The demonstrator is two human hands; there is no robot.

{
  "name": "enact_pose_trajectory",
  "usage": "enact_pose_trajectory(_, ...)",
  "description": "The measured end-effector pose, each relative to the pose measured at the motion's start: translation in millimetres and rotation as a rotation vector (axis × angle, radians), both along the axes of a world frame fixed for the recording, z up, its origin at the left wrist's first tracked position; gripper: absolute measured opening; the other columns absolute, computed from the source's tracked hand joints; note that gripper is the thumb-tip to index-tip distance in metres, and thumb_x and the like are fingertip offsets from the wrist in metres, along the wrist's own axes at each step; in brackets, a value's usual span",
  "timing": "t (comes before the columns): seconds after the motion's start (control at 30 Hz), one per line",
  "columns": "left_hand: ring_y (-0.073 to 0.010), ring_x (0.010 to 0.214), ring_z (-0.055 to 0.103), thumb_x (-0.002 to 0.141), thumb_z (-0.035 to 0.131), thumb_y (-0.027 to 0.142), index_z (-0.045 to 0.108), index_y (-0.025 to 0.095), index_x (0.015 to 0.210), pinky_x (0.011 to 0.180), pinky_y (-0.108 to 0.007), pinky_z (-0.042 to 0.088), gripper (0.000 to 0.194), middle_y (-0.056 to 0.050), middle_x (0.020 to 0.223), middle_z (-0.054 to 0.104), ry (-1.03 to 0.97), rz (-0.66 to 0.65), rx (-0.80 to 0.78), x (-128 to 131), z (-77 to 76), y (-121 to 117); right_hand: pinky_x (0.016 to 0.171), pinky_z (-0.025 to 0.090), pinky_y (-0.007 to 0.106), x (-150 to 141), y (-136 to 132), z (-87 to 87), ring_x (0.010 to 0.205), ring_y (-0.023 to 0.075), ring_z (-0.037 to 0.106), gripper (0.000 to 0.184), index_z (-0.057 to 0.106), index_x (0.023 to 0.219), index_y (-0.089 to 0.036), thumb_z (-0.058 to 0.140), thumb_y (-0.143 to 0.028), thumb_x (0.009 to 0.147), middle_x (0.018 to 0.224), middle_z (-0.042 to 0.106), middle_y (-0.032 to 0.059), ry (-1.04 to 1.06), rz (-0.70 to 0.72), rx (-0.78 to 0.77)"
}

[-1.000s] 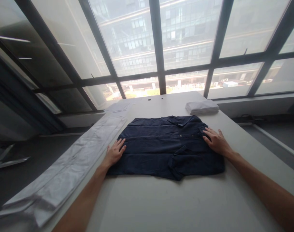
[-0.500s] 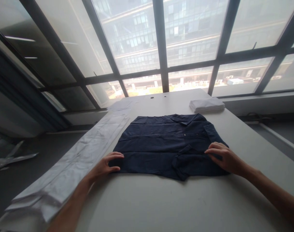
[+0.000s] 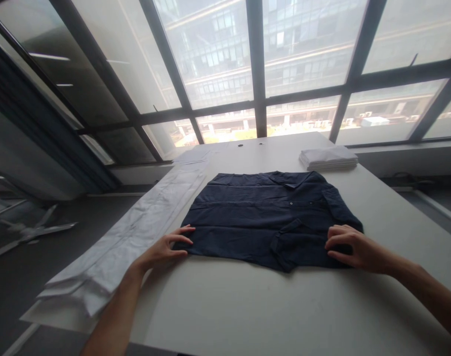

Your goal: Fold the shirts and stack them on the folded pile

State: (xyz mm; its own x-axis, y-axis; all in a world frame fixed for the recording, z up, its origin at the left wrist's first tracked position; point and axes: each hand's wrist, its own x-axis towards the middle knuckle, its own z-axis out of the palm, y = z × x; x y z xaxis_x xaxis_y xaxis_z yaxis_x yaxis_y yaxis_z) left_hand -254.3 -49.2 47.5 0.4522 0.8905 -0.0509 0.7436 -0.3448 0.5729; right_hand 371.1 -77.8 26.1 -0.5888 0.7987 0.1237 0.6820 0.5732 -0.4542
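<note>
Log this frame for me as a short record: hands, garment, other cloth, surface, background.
Left hand: at the near left corner of the shirt; grip unclear
Right hand: fingers bent at the shirt's near right part; grip unclear
Garment: dark blue shirt, spread flat, buttons facing up
Other cloth: folded white stack at far right; long white cloth along the left
Surface: white table
Background: large windows

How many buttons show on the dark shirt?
2: the left button and the right button, both on the right half of the shirt; folds may hide others.
</note>
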Motion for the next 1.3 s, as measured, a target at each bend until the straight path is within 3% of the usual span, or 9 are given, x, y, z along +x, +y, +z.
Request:
enact_pose_trajectory(0.2,-0.0293,0.139,0.048,0.083,0.070,0.059,0.079,0.027,0.086,0.119,-0.046,0.032,0.033,-0.006,0.143,0.059,-0.065,0.058,0.019,-4.5,-2.9,0.5,0.090,0.052,0.040,3.8,-4.3,5.1,0.101,0.0275,0.061,0.031,0.071,0.100,-0.027,0.071,-0.053,0.083,0.106,0.064,0.0071,0.005,-0.021,-0.096)
enact_pose_trajectory(0.43,-0.0307,0.127,0.058,0.083,0.069,0.060,0.077,0.025,0.081,0.105,-0.043,0.050,0.037,-0.009,0.134,0.065,-0.097,0.159,0.052,-6.0,-4.4,0.4,0.089,0.051,0.038,7.6,-4.5,3.1,0.102,0.0271,0.059,0.032,0.067,0.104,-0.027,0.074,-0.048,0.080,0.110,0.062,0.0067,0.008,-0.022,-0.151)
enact_pose_trajectory(0.53,-0.0304,0.126,0.059,0.083,0.070,0.060,0.076,0.023,0.084,0.108,-0.044,0.047,0.037,-0.010,0.133,0.066,-0.093,0.136,0.052,-10.2,-4.5,1.8,0.083,0.050,0.036,8.9,-3.1,2.6,0.095,0.0256,0.058,0.023,0.065,0.091,-0.024,0.071,-0.045,0.083,0.102,0.062,0.0061,0.011,-0.032,-0.149)
enact_pose_trajectory(0.67,-0.0320,0.130,0.056,0.081,0.074,0.057,0.077,0.023,0.095,0.113,-0.045,0.042,0.037,-0.011,0.135,0.064,-0.088,0.063,0.018,-12.8,-0.7,1.7,0.080,0.048,0.035,9.3,-5.0,6.9,0.092,0.0239,0.056,0.024,0.060,0.082,-0.023,0.070,-0.045,0.084,0.097,0.060,0.0050,-0.002,-0.020,-0.189)
enact_pose_trajectory(0.97,-0.0325,0.137,0.050,0.082,0.075,0.049,0.079,0.026,0.093,0.117,-0.047,0.036,0.025,-0.006,0.144,0.058,-0.038,0.008,-0.037,-18.9,-0.5,3.7,0.089,0.044,0.040,2.0,-16.1,27.4,0.099,0.0265,0.055,0.017,0.062,0.084,-0.025,0.073,-0.037,0.081,0.102,0.060,0.0042,-0.061,-0.025,-0.229)
enact_pose_trajectory(1.3,-0.0301,0.134,0.054,0.085,0.072,0.048,0.077,0.025,0.088,0.113,-0.042,0.042,0.024,-0.008,0.137,0.064,-0.076,0.068,-0.012,-22.4,-2.0,4.1,0.085,0.046,0.037,3.0,-17.4,26.2,0.096,0.0243,0.056,0.006,0.060,0.081,-0.024,0.066,-0.025,0.081,0.100,0.060,0.0039,-0.056,-0.007,-0.185)
